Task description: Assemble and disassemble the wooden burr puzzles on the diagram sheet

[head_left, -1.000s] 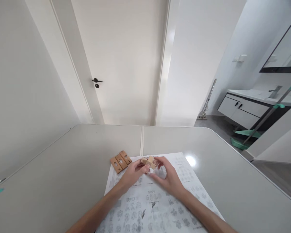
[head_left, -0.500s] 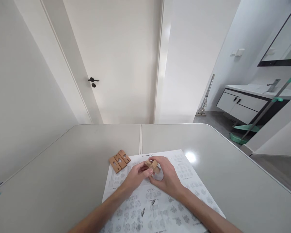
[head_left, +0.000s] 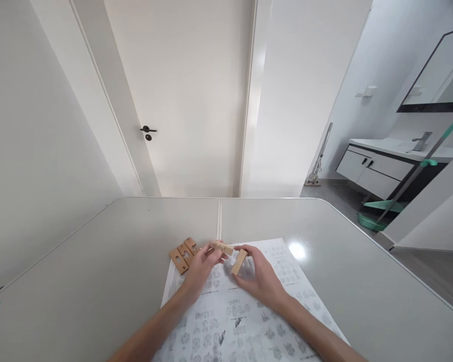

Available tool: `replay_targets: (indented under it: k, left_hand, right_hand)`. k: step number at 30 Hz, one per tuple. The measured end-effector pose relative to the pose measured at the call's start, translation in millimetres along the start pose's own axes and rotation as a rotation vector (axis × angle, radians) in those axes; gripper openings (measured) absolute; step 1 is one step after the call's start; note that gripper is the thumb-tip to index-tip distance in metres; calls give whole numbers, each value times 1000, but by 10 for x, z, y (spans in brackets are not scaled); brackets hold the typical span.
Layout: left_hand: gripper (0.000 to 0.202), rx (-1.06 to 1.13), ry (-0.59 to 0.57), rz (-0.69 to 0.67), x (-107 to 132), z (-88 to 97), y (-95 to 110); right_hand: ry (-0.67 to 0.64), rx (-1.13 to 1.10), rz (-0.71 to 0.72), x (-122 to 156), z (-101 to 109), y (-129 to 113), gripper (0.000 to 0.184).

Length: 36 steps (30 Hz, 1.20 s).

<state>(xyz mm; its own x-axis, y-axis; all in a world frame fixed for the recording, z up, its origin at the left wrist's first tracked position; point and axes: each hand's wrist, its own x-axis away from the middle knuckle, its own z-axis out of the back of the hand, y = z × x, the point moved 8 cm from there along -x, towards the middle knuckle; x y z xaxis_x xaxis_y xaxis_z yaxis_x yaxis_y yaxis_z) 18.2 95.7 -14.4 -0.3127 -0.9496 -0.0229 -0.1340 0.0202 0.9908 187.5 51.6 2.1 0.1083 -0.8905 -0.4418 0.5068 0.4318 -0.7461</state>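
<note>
My left hand (head_left: 203,266) is closed on a pale wooden puzzle piece (head_left: 225,248), its free end pointing right. A second wooden puzzle piece (head_left: 239,262) stands tilted between the thumb and fingers of my right hand (head_left: 259,274). The two pieces are close together but apart, held over a printed instruction sheet (head_left: 230,296). Several flat brown wooden pieces (head_left: 179,261) with cut-out slots lie side by side at the sheet's upper left corner, just left of my left hand, which partly covers the rightmost one.
The sheet lies on a grey table (head_left: 98,271) with a seam down its far half. Beyond the far edge is a white door (head_left: 189,100). On the right are a mop (head_left: 319,161), a washbasin cabinet (head_left: 375,166) and a green dustpan (head_left: 372,221).
The wooden pieces, joined or pressed together before, are now apart. My left hand has moved left with one piece, while my right hand keeps the other. The view has tilted up slightly.
</note>
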Motion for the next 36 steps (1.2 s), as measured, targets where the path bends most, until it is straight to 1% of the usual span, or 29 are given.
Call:
replay_targets:
  k: [2, 5, 8, 10, 11, 12, 14, 16, 18, 21, 26, 31, 34, 36]
  left_hand:
    - [44, -58, -53, -6, 40, -66, 46]
    - [53, -62, -129, -31, 74, -138, 113]
    - [57, -101, -151, -69, 75, -151, 149]
    - [57, -144, -153, -84, 71, -147, 149]
    - [57, -160, -152, -87, 70, -145, 147]
    - [58, -175, -153, -89, 70, -145, 144]
    - [59, -203, -159, -90, 76, -153, 144]
    - [59, -236, -172, -99, 89, -176, 156]
    - [58, -275, -189, -108, 105, -208, 172]
    - [59, -323, -208, -109, 127, -250, 190]
    - [57, -411, -192, -124, 146, -252, 229]
    - [57, -445, -199, -150, 121, -205, 236]
    - [59, -480, -146, -156, 93, -128, 236]
    - [59, -550, -75, -168, 83, -66, 249]
  right_hand:
    - [-28, 24, -6, 2, -55, 67, 53]
    - [-46, 68, 20, 16, -120, 158, 52]
    - [-75, 91, 14, 29, -159, 229, 57]
    - [-84, 71, 29, 25, -147, 199, 64]
    - [-80, 49, 44, 18, -127, 159, 64]
    - [-71, 21, 64, 8, -99, 106, 60]
    - [-51, -51, 82, -15, -40, 9, 38]
    - [-26, -111, 54, -37, 8, -32, 26]
    - [-3, -144, 17, -48, 34, -27, 22]
    - [-2, -179, -17, -48, 26, 11, 23]
    - [-57, -286, -36, -52, -2, -7, 24]
    - [-131, -487, -140, -76, 8, -19, 33]
    - [-142, -548, -191, -92, 30, 31, 38]
    - [-99, -546, -214, -101, 65, 103, 40]
